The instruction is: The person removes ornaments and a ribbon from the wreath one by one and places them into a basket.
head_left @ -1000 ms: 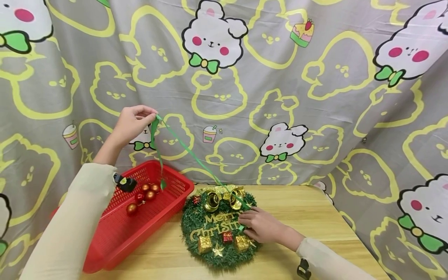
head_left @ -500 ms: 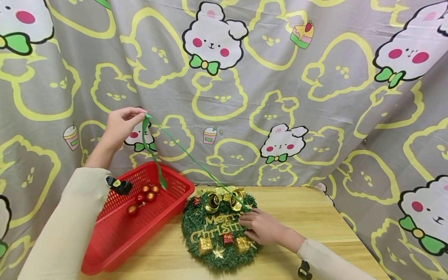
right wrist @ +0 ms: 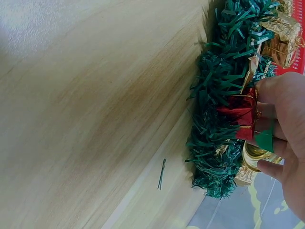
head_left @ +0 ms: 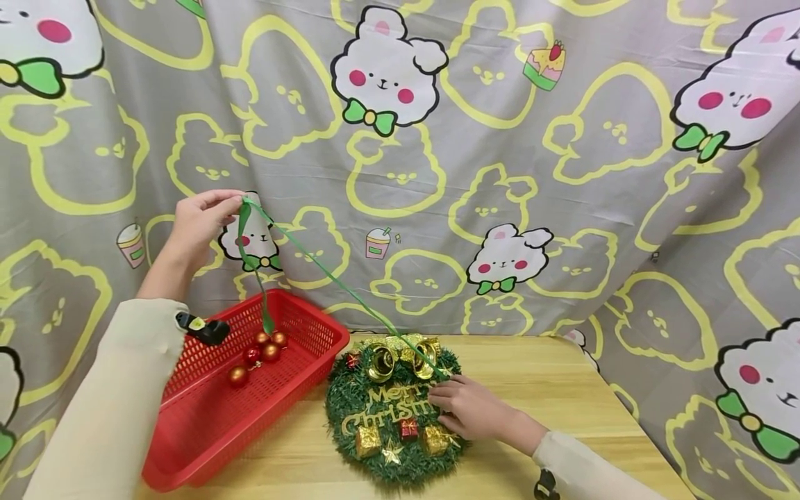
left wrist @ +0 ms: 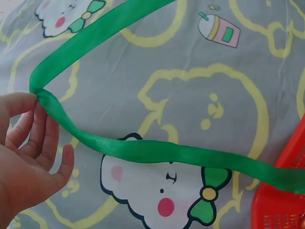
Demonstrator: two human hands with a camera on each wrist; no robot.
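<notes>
My left hand (head_left: pixel 194 229) is raised over the basket and pinches a green ribbon (head_left: pixel 331 274) between thumb and fingertips. One length slants down to the Christmas wreath (head_left: pixel 400 462); the loose tail (left wrist: pixel 162 151) hangs toward the basket. At the wreath's right side, my right hand (head_left: pixel 475 408) holds the ribbon's other part, and a green piece (right wrist: pixel 265 139) shows among its fingers in the right wrist view. Those fingers also lie against a red gift box (right wrist: pixel 240 114). The wreath bears golden bells (head_left: pixel 382 361), gold lettering and small gift boxes. My right hand hides part of the lettering.
A red plastic basket (head_left: pixel 250 441) with several shiny ball ornaments (head_left: pixel 270 352) stands left of the wreath on the wooden table (head_left: pixel 519 361). A thin dark green strand (right wrist: pixel 162 174) lies on the tabletop. A patterned curtain (head_left: pixel 412 167) hangs behind.
My left hand has moved left, drawing the ribbon along; its hanging tail now reaches over the ornaments. The green bit below my right hand's fingers no longer shows in the head view.
</notes>
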